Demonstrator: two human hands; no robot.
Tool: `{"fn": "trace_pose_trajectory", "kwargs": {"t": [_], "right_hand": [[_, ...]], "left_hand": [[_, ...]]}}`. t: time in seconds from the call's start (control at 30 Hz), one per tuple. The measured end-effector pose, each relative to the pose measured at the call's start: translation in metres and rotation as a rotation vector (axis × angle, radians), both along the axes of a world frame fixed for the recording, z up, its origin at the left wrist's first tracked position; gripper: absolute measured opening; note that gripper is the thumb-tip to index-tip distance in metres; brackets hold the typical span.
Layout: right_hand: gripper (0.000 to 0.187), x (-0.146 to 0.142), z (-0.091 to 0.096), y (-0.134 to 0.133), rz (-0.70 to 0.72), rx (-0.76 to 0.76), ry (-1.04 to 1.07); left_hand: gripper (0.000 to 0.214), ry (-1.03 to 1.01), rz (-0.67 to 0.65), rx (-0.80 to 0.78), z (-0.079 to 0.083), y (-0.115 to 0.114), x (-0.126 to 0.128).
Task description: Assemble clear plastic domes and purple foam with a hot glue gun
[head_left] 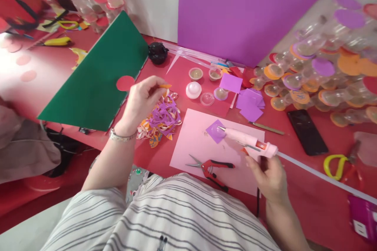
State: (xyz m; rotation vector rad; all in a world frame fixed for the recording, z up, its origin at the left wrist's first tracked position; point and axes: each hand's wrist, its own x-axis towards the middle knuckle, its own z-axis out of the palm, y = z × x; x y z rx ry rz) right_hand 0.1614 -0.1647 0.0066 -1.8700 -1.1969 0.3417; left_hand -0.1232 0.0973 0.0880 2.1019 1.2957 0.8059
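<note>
My right hand (269, 176) grips a pink glue gun (250, 142) by its handle, the nozzle resting near a small purple paper square (214, 131) on a pink sheet (194, 147). My left hand (141, 102) is raised above a pile of purple and orange paper cutouts (161, 121), fingers pinched on a small orange paper piece (165, 86). A bracelet shows on that wrist.
Red-handled snips (210, 166) lie on the pink sheet. A green board (97, 78) leans at left, a purple board (244, 8) behind. Purple squares (249, 104), small clear cups (196, 73), a black phone (306, 131), yellow-handled scissors (338, 164) and many plastic cups (318, 74) fill the red table.
</note>
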Motion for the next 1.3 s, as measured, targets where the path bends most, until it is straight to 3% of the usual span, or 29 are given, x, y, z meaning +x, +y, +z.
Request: {"fn": "trace_pose_trajectory", "kwargs": {"t": [0.1,0.17,0.23,0.37,0.87,1.1,1.3], "right_hand": [[0.041,-0.007,-0.006,0.002,-0.029,-0.036,0.078],[0.041,-0.012,-0.007,0.004,-0.042,-0.017,0.005],[0.039,-0.016,-0.006,0.007,-0.051,0.029,-0.100],[0.039,-0.025,-0.001,0.011,-0.075,0.068,-0.224],[0.044,-0.038,-0.001,0.014,-0.089,0.044,-0.239],[0.043,-0.041,-0.001,0.016,-0.082,0.060,-0.279],[0.043,-0.045,-0.001,0.017,-0.099,0.075,-0.296]], "left_hand": [[0.016,-0.163,-0.168,-0.151,-0.017,-0.028,0.023],[0.016,-0.271,-0.261,-0.268,-0.026,-0.047,0.040],[0.014,-0.353,-0.287,-0.376,-0.033,-0.065,0.057],[0.003,-0.434,-0.295,-0.411,-0.040,-0.086,0.080],[0.008,-0.605,-0.221,-0.433,-0.057,-0.099,0.102],[0.006,-0.653,-0.277,-0.513,-0.059,-0.098,0.101],[0.007,-0.560,-0.276,-0.365,-0.056,-0.101,0.100]]}}
